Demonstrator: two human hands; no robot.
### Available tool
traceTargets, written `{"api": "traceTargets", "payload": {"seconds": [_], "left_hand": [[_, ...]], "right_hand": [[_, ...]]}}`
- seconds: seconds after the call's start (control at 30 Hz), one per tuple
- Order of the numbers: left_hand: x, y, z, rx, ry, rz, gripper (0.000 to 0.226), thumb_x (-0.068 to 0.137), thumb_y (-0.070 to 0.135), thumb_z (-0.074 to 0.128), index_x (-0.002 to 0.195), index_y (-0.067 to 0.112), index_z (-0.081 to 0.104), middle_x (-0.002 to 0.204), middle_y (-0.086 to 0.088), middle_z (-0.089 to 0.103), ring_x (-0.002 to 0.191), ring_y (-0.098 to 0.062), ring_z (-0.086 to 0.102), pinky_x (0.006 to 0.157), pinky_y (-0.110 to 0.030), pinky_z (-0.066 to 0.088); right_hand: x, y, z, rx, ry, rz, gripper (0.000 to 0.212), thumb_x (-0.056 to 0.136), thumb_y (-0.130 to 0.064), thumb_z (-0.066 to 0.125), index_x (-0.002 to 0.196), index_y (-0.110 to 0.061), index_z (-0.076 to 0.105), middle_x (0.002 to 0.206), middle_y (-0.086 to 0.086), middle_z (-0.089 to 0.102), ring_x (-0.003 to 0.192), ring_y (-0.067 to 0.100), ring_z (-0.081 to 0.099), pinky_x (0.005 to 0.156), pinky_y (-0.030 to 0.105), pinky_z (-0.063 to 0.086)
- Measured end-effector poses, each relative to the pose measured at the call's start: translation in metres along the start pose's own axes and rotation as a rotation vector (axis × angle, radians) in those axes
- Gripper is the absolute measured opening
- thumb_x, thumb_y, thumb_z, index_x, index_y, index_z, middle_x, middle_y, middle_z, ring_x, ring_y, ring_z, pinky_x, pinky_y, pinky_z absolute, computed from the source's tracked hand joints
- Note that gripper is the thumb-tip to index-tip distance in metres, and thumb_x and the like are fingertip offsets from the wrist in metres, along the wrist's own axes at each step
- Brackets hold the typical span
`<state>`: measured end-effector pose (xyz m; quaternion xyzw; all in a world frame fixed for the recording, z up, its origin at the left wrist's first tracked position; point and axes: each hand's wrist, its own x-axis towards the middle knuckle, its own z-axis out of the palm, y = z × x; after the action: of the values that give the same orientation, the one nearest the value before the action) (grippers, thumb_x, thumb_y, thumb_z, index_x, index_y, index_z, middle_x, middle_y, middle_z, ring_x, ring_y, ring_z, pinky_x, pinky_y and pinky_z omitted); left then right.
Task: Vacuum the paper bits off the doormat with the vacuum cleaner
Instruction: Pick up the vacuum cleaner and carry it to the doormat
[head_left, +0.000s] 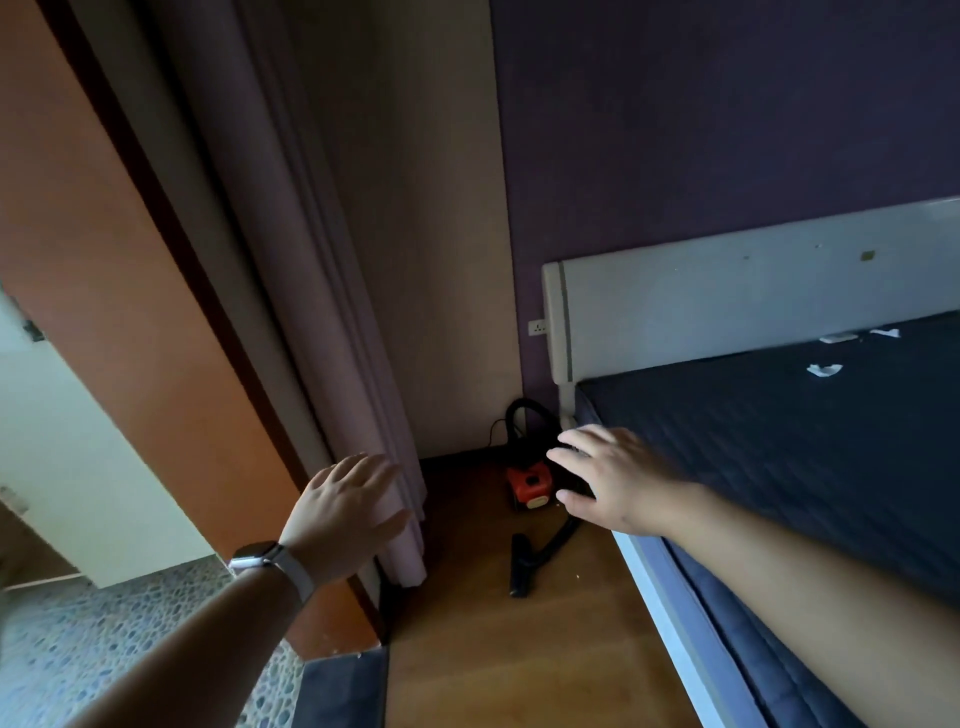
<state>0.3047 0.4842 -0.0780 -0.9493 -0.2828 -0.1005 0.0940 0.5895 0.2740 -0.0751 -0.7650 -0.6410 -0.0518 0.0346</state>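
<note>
A small red and black vacuum cleaner (529, 483) stands on the wooden floor in the far corner, beside the bed. Its black hose curves down to a black floor nozzle (521, 564) lying on the floor. My right hand (613, 480) is stretched out above the vacuum with its fingers spread, holding nothing and hiding part of the machine. My left hand (345, 512), a watch on its wrist, is held out open in front of the curtain. A dark grey doormat (345, 688) shows at the bottom edge by the doorway; no paper bits are visible on it.
A bed with a dark blue mattress (779, 467) and white headboard (727, 301) fills the right side; white paper scraps (823, 370) lie on it. A mauve curtain (322, 312) hangs left. A wall socket (537, 327) sits above the vacuum. An orange door (130, 312) and pebble floor (104, 639) are at left.
</note>
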Motion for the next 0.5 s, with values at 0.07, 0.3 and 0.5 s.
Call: {"api": "traceTargets", "payload": {"seconds": [0.07,0.3,0.5], "left_hand": [[0.035,0.006,0.006,0.002,0.001,-0.012,0.07,0.082,0.067,0.041,0.132,0.024,0.063,0.134,0.0,0.063,0.125,-0.023,0.056,0.1,-0.041,0.047],[0.126,0.022,0.027,-0.095,0.076,-0.107,0.075,0.083,0.069,0.031,0.136,0.023,0.058,0.14,0.004,0.057,0.131,-0.021,0.05,0.104,-0.041,0.041],[0.2,0.001,0.072,-0.117,0.004,-0.059,0.076,0.083,0.068,0.031,0.137,0.023,0.057,0.139,0.001,0.058,0.129,-0.023,0.052,0.103,-0.041,0.042]], "right_hand": [[0.025,0.03,0.002,-0.013,-0.008,-0.025,0.06,0.096,-0.053,0.039,0.149,-0.025,0.038,0.156,0.0,0.032,0.143,0.021,0.027,0.111,0.037,0.024],[0.092,0.097,0.02,-0.011,-0.064,-0.005,0.065,0.094,-0.058,0.03,0.15,-0.026,0.034,0.156,-0.002,0.03,0.143,0.02,0.024,0.111,0.037,0.025],[0.159,0.139,0.046,-0.029,-0.084,0.022,0.064,0.092,-0.059,0.03,0.147,-0.026,0.038,0.155,-0.003,0.032,0.142,0.019,0.027,0.108,0.038,0.029]]}}
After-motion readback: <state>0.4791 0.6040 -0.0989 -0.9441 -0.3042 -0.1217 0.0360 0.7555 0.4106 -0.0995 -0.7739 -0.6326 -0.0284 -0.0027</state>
